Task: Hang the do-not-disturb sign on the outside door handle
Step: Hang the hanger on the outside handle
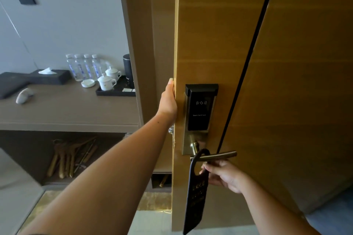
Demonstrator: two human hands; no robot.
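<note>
A long black do-not-disturb sign (194, 194) hangs with its hooked top looped over the brass lever handle (219, 155) on the outer face of the wooden door (286, 101). My right hand (223, 175) sits just below the lever, fingers pinching the sign's upper edge near the loop. My left hand (169, 99) grips the door's edge at lock height, arm stretched out. A black card-reader lock plate (200, 108) sits above the lever.
Inside the room at left, a brown counter (66, 110) carries several water bottles (84, 66), lidded white cups (108, 80) on a black tray, a tissue box (50, 76) and a black folder. Wooden hangers (70, 158) lie in the shelf below.
</note>
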